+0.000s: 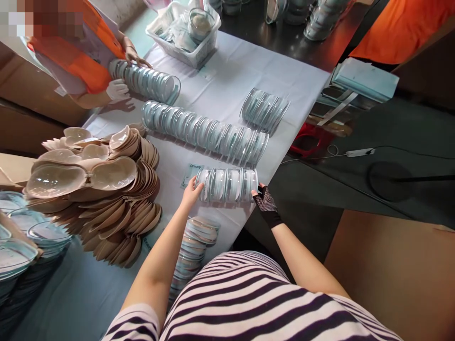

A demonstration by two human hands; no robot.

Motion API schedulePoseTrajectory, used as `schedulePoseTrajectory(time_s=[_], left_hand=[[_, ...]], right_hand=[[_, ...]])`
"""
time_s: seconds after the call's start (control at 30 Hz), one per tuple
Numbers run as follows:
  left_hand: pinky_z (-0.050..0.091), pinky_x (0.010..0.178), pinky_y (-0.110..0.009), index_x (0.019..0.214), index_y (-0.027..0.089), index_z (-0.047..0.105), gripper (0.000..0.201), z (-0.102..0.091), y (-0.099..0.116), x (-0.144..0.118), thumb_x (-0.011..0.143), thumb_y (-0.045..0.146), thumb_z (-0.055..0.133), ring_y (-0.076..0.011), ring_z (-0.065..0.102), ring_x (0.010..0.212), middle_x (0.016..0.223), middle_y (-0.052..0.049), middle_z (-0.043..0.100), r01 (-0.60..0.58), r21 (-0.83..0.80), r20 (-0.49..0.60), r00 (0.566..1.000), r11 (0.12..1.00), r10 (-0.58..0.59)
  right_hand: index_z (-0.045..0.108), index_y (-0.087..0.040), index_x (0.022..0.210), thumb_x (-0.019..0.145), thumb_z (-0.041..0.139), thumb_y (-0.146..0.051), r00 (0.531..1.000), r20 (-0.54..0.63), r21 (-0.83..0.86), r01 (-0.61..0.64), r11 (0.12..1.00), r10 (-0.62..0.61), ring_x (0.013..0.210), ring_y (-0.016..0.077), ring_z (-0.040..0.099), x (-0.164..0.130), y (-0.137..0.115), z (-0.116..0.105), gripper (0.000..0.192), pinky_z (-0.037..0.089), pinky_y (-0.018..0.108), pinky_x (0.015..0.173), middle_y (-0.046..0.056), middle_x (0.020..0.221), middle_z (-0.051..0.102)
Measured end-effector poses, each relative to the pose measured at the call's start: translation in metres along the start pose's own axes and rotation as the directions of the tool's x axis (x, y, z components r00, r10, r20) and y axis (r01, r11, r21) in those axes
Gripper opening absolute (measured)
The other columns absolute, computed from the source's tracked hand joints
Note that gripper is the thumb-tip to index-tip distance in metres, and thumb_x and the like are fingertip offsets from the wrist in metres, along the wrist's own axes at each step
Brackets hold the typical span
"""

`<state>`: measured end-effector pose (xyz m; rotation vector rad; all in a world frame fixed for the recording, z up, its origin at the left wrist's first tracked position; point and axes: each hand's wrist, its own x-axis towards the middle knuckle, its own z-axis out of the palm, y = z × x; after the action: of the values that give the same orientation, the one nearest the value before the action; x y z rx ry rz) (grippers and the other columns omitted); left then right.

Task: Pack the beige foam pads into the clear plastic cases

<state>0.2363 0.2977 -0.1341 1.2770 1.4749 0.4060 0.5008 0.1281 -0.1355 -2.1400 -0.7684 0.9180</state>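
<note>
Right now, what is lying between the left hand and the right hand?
In the head view, a short row of clear round containers lies between the left hand and the gloved right hand, touching both.

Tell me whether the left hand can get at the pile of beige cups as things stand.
Probably, if freed: the left hand is busy at one end of the short row of clear containers, but only white cloth seems to separate it from the beige cups.
</note>
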Motion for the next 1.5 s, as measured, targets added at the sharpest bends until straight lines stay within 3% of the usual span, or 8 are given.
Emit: schedulePoseTrajectory(time_s=[0.3,0.57,0.73,0.9,1.03,1.2,1.33,1.5], left_hand=[[0.049,0.102,-0.043,0.129,0.023,0.058,0.055,0.003,-0.001,-0.014,0.084,0.053,0.066,-0.0335,0.054,0.132,0.145,-0.014,0.055,0.21,-0.031,0.022,0.978,0.977,-0.209],[0.048,0.103,-0.043,0.13,0.024,0.05,0.06,-0.02,0.021,-0.064,0.077,0.044,0.072,-0.0313,0.056,0.129,0.142,-0.014,0.055,-0.163,0.012,-0.024,0.986,0.987,0.163],[0.047,0.102,-0.04,0.13,0.026,0.052,0.056,-0.028,0.065,-0.103,0.078,0.039,0.069,-0.0296,0.05,0.132,0.141,-0.012,0.053,-0.501,0.177,0.022,0.862,0.847,0.506],[0.046,0.101,-0.039,0.125,0.026,0.056,0.051,-0.014,0.082,-0.107,0.078,0.039,0.07,-0.0284,0.054,0.124,0.127,-0.011,0.058,-0.611,0.141,0.021,0.789,0.779,0.614],[0.044,0.104,-0.039,0.123,0.024,0.054,0.048,0.021,0.094,-0.101,0.079,0.039,0.07,-0.0279,0.056,0.123,0.124,-0.009,0.06,-0.6,0.032,0.088,0.798,0.799,0.596],[0.047,0.099,-0.038,0.124,0.024,0.056,0.042,0.084,0.139,-0.072,0.084,0.035,0.064,-0.0258,0.057,0.12,0.126,-0.01,0.06,-0.683,0.043,0.243,0.715,0.729,0.655],[0.05,0.095,-0.037,0.122,0.025,0.062,0.041,0.161,0.19,-0.025,0.081,0.029,0.067,-0.0249,0.059,0.115,0.123,-0.009,0.059,-0.729,0.078,0.363,0.656,0.68,0.662],[0.051,0.096,-0.035,0.125,0.024,0.064,0.043,0.273,0.254,0.036,0.083,0.024,0.064,-0.024,0.063,0.108,0.118,-0.008,0.061,-0.738,0.162,0.512,0.63,0.655,0.583]], right_hand=[[0.049,-0.022,0.137,0.086,0.054,-0.052,0.977,0.21,0.118,0.004,0.993,-0.029,0.12,0.0284,0.063,0.019,-0.01,0.005,0.059,0.049,0.047,0.101,0.014,0.131,0.064],[0.054,-0.025,0.135,0.084,0.053,-0.062,0.992,0.059,0.335,0.089,0.938,-0.116,0.121,0.0303,0.061,-0.011,-0.031,-0.014,0.063,0.045,0.051,0.109,0.012,0.13,0.065],[0.06,-0.021,0.129,0.091,0.044,-0.063,0.985,-0.155,0.472,0.14,0.871,-0.074,0.131,0.0283,0.054,-0.038,-0.046,-0.026,0.059,0.035,0.047,0.118,0.014,0.134,0.062],[0.058,-0.021,0.13,0.094,0.043,-0.059,0.967,-0.244,0.561,0.201,0.803,-0.071,0.134,0.0231,0.052,-0.067,-0.047,-0.04,0.054,0.033,0.04,0.118,0.011,0.137,0.06],[0.057,-0.02,0.132,0.095,0.041,-0.058,0.931,-0.363,0.51,0.216,0.833,-0.019,0.133,0.0233,0.051,-0.079,-0.046,-0.076,0.056,0.033,0.042,0.118,0.011,0.136,0.061],[0.057,-0.017,0.135,0.093,0.041,-0.062,0.912,-0.405,0.495,0.156,0.855,0.068,0.137,0.0263,0.048,-0.056,-0.034,-0.13,0.063,0.033,0.041,0.119,0.013,0.14,0.058],[0.051,-0.016,0.143,0.091,0.032,-0.07,0.897,-0.371,0.522,-0.013,0.853,0.24,0.143,0.0272,0.041,-0.013,-0.018,-0.175,0.077,0.033,0.038,0.12,0.013,0.146,0.052],[0.048,-0.022,0.148,0.083,0.023,-0.082,0.817,-0.364,0.32,-0.341,0.884,0.447,0.147,0.0269,0.033,0.053,0.026,-0.241,0.091,0.03,0.032,0.12,0.012,0.152,0.046]])
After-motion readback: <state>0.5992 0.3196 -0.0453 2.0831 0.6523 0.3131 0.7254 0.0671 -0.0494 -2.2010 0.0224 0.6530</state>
